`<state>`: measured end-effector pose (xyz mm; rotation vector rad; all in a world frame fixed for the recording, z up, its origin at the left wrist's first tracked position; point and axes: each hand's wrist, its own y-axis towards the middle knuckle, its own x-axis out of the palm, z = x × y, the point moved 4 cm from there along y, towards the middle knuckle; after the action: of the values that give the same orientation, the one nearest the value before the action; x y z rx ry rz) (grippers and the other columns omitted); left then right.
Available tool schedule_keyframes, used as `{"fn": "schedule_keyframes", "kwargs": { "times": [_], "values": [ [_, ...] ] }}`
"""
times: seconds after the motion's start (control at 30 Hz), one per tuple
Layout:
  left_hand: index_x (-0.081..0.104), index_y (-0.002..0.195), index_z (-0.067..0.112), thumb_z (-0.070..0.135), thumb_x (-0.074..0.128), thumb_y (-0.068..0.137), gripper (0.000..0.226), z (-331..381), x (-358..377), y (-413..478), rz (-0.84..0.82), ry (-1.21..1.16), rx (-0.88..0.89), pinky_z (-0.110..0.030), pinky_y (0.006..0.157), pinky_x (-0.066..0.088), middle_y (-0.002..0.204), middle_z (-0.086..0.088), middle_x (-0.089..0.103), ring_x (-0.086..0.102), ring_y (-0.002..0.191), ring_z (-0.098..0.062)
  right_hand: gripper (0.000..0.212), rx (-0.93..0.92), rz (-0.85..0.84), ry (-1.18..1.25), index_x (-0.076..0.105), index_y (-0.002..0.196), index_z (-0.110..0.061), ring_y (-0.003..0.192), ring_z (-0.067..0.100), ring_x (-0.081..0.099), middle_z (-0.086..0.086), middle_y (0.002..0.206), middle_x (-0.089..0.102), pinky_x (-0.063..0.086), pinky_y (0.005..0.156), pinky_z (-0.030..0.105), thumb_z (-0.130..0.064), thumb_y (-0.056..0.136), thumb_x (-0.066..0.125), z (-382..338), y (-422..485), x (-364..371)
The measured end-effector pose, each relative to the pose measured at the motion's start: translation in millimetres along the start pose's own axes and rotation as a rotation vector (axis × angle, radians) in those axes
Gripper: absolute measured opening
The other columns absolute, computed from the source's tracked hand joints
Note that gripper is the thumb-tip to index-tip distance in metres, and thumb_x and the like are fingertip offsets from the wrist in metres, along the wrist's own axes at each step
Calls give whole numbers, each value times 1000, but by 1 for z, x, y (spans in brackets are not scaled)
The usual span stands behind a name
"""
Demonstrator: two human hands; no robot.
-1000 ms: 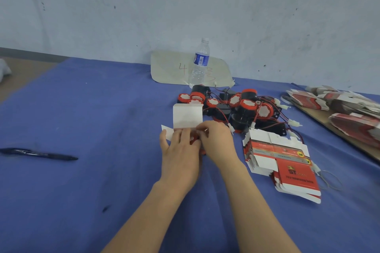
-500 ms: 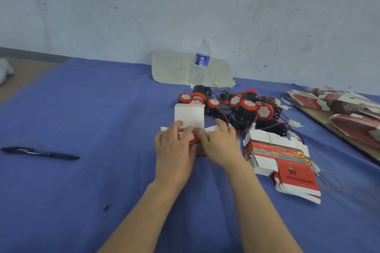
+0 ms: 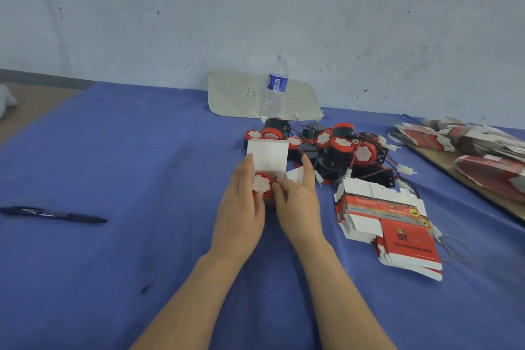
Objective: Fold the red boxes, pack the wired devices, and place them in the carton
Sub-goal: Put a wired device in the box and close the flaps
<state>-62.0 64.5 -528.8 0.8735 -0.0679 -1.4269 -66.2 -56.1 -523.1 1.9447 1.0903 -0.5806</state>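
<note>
A small red box (image 3: 268, 156) stands open on the blue table, its white lid flap upright. A red-capped wired device (image 3: 262, 186) sits inside it, cap showing. My left hand (image 3: 241, 207) holds the box's left side, and my right hand (image 3: 295, 202) grips the right side, thumb against the white side flap. Behind the box lies a pile of black and red wired devices (image 3: 338, 150). A stack of flat red boxes (image 3: 389, 224) lies to the right of my hands. No carton shows in this view.
A water bottle (image 3: 275, 88) stands at the back on a pale sheet (image 3: 233, 96) by the wall. A black pen (image 3: 54, 214) lies at the left. More flat boxes (image 3: 477, 150) are heaped on a board at the right edge.
My hands have spread apart, uncovering the device's cap inside the box. The right side flap now stands out beside my right fingers.
</note>
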Motion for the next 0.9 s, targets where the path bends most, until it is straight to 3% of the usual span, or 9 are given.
{"fn": "schedule_keyframes", "kwargs": {
  "times": [0.07,0.17,0.27,0.33,0.43,0.5,0.63,0.8,0.9],
  "values": [
    [20,150,21,12,47,97,61,0,2,1,-20,-14,-1,-30,96,47,153,2,31,42,132,-15,24,19,-9,-14,70,109,-18,112,18,53,-4,161,3,45,83,27,-25,99,49,1,1,1],
    [34,145,18,15,47,98,49,-3,5,-1,-83,33,8,-16,95,35,143,1,44,41,130,-14,33,50,-59,-22,71,104,-18,107,16,58,-3,161,1,43,76,28,-31,101,41,2,1,3],
    [49,135,15,11,50,96,38,-3,8,-3,-137,97,43,-20,102,32,136,-1,51,37,129,-14,45,127,-68,9,72,90,-13,98,15,61,-3,161,9,46,74,29,-37,102,35,5,2,3],
    [56,129,12,9,50,95,34,-1,8,-3,-133,142,74,-25,107,32,133,-1,55,40,128,-15,37,134,-19,34,71,93,-12,107,16,57,0,158,18,44,78,28,-32,101,41,7,3,1],
    [59,127,14,11,50,95,33,1,7,-3,-126,184,89,-27,108,33,132,2,57,41,126,-15,22,128,75,104,63,114,-15,122,20,46,1,147,35,43,84,25,-22,96,53,8,4,-5],
    [58,127,16,14,51,95,33,1,7,-3,-127,200,83,-26,107,33,132,4,56,40,126,-14,18,147,91,135,64,109,-15,123,20,43,0,143,37,40,85,22,-18,93,57,10,5,-6],
    [56,130,16,16,50,96,35,2,9,-4,-150,228,91,-27,109,31,135,6,53,36,128,-14,14,182,7,132,74,93,-15,131,23,34,2,150,31,36,88,23,-17,91,60,13,7,-8],
    [58,129,14,14,50,97,33,1,8,-3,-142,189,102,-11,99,25,133,5,53,34,127,-13,28,82,-179,58,74,84,-11,143,26,16,4,159,17,22,106,29,-25,95,53,13,8,-15],
    [60,126,17,15,52,97,30,-2,7,-1,-137,168,93,-1,92,21,131,8,55,35,123,-9,27,63,-223,86,76,93,-22,145,25,10,2,160,12,22,105,30,-39,94,55,11,3,-16]
  ]
}}
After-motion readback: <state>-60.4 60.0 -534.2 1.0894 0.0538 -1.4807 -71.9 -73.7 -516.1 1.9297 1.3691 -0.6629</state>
